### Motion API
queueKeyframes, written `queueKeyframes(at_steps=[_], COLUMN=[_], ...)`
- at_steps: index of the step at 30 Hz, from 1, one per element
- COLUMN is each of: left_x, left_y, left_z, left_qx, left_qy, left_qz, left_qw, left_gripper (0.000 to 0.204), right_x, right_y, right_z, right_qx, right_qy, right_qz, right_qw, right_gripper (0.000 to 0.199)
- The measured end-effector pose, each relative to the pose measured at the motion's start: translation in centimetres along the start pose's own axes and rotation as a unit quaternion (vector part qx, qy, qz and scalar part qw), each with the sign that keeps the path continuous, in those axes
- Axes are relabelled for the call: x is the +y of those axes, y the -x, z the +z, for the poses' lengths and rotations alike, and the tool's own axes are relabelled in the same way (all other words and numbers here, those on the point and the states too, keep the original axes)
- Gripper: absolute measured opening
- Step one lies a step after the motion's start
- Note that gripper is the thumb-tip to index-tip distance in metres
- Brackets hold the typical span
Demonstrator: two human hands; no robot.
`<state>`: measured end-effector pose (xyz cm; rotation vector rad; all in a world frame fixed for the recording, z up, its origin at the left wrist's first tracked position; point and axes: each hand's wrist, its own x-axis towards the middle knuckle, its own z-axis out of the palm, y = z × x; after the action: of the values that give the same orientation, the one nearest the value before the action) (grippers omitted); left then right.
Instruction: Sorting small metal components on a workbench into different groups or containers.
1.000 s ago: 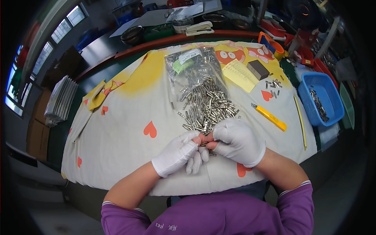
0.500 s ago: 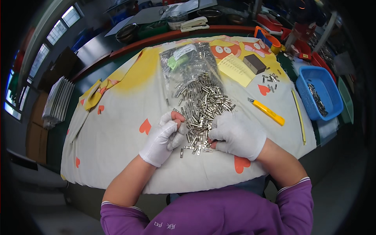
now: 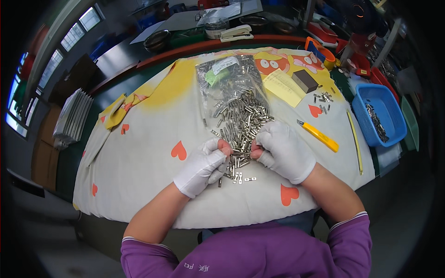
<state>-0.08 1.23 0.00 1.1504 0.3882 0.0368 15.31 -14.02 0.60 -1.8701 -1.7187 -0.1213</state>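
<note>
A heap of small silvery metal clips (image 3: 248, 113) spills toward me from the mouth of a clear plastic bag (image 3: 204, 88). Over the near end of the heap, my white-gloved left hand (image 3: 200, 167) is closed in a pinch, its bare fingertips showing. Opposite it, my right hand (image 3: 287, 153), gloved the same way, pinches too. One thin metal clip appears to span the gap between the two sets of fingertips; its ends are hidden by them. A few loose clips (image 3: 250, 179) lie on the cloth just in front of the heap.
A yellow utility knife (image 3: 319, 136) lies right of the heap. Beyond it are a yellow note (image 3: 283, 88), a dark block (image 3: 304, 81) and a small group of clips (image 3: 324, 97). A blue basket (image 3: 357, 104) with metal parts stands at the right, past a yellow strip (image 3: 354, 141).
Both hands have moved slightly away from me and brought their fingertips closer together, with a metal clip now between them. The view has shifted a little.
</note>
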Motion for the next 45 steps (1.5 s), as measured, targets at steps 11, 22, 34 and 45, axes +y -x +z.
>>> queueKeyframes(at_steps=[11, 22, 34, 45], left_x=[0.1, -0.2, -0.5, -0.3], left_y=[0.8, 0.7, 0.8, 0.8], left_z=[1.4, 1.2, 0.8, 0.8], left_qx=[0.002, 0.007, -0.013, -0.073], left_qy=[-0.133, -0.115, -0.116, -0.058], left_qz=[-0.045, -0.036, -0.034, -0.047], left_qw=[0.99, 0.993, 0.993, 0.995], left_gripper=[0.01, 0.024, 0.034, 0.037], right_x=[-1.1, -1.2, -1.0, -1.9], right_y=[-0.1, -0.4, -0.5, -0.7], right_z=[0.3, 0.0, 0.3, 0.0], right_qx=[0.024, 0.064, 0.075, 0.026], right_qy=[-0.046, -0.064, -0.082, -0.076], right_qz=[-0.03, -0.055, -0.075, -0.084], right_qw=[0.998, 0.994, 0.991, 0.993], right_gripper=[0.022, 0.018, 0.015, 0.012])
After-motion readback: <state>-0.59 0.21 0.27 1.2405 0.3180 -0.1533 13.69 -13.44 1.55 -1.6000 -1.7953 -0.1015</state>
